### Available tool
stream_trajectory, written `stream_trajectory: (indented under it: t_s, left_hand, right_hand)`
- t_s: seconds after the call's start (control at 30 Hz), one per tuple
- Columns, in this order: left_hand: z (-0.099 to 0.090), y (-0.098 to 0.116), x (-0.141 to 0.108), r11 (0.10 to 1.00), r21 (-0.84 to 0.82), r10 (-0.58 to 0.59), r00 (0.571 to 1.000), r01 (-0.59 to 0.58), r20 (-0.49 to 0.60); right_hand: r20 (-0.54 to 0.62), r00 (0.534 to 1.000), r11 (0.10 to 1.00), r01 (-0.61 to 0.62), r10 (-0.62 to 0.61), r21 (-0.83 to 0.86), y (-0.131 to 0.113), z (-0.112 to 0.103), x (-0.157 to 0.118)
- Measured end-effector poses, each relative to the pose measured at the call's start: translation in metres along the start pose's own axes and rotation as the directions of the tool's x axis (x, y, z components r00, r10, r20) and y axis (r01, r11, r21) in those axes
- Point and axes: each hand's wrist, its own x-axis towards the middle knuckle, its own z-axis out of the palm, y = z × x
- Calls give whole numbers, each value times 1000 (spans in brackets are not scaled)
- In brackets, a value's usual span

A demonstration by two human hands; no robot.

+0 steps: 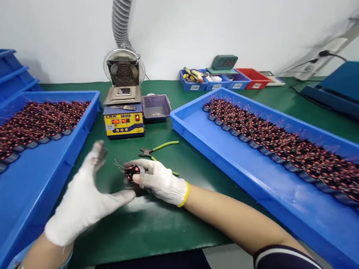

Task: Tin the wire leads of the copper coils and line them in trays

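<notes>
My right hand (pixel 160 180), in a white glove with a yellow cuff edge, grips a small round motor stator (pixel 132 171) with dark and coppery windings. Thin wires stick out of it to the left. My left hand (pixel 87 197), gloved in white too, is open with thumb and fingers spread wide, its thumb tip close to the stator's lower side. Whether the thumb touches it I cannot tell. Green-handled cutting pliers (pixel 161 148) lie on the green table (pixel 168 221) just behind my right hand, which partly hides them.
Blue trays packed with similar parts stand left (pixel 39 169) and right (pixel 217 150). Behind my hands are a yellow-and-blue heated solder pot (pixel 124 123), a fan with a duct hose (pixel 121 8) and a grey-purple bin (pixel 156 106). Small bins (pixel 192 85) line the wall.
</notes>
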Motion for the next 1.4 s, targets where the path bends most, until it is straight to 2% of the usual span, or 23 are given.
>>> stream_trajectory:
  t_s: [0.07,0.13,0.2,0.27,0.37,0.47,0.53,0.6,0.7,0.77,0.87,1.0,1.13,1.27,1.4]
  left_hand:
    - [13,-7,5,984,-104,-123,978,142,170]
    - [27,-9,13,956,-217,-133,953,196,273]
    - [37,-9,23,932,-317,-89,959,176,270]
    - [43,-10,31,926,-357,-53,976,127,210]
    - [45,-16,33,934,-355,17,984,47,175]
    - [44,-25,29,922,-388,60,985,7,161]
    - [42,-30,29,895,-445,46,995,-4,84]
    - [38,-31,33,843,-536,19,998,-48,-59]
    - [29,-29,45,777,-616,-74,954,-128,-291]
    - [24,-28,50,770,-627,-150,923,-116,-355]
    - [23,-29,50,751,-660,-215,938,-18,-271]
    - [35,-35,40,728,-683,-184,976,58,-114]
    - [43,-44,37,721,-682,-207,978,124,-41]
    - [44,-49,41,755,-613,-237,969,233,76]
    - [43,-47,43,845,-469,-207,966,256,154]
  right_hand:
    - [-37,999,999,38,-37,14,1,-3,2]
    - [-49,996,997,70,-69,19,2,-7,5]
    - [-49,996,997,77,-77,13,3,-11,9]
    - [-73,995,998,68,-68,-8,4,-14,11]
    - [-130,992,1000,11,-11,6,2,-15,12]
    - [-110,993,999,-43,46,32,2,-12,13]
    - [-87,993,997,-74,76,25,3,-9,15]
    - [-90,991,994,-105,104,-9,3,-8,15]
    - [-108,988,990,-117,108,-84,4,-10,14]
    - [-123,989,988,-99,84,-120,5,-12,14]
    - [-139,990,990,-39,20,-138,8,-17,16]
    - [-154,987,988,9,-34,-157,11,-21,18]
    - [-207,975,995,68,-81,-67,3,-20,21]
    - [-267,946,982,167,-183,-83,-22,-26,35]
    - [-249,912,925,255,-327,-282,-68,-38,67]
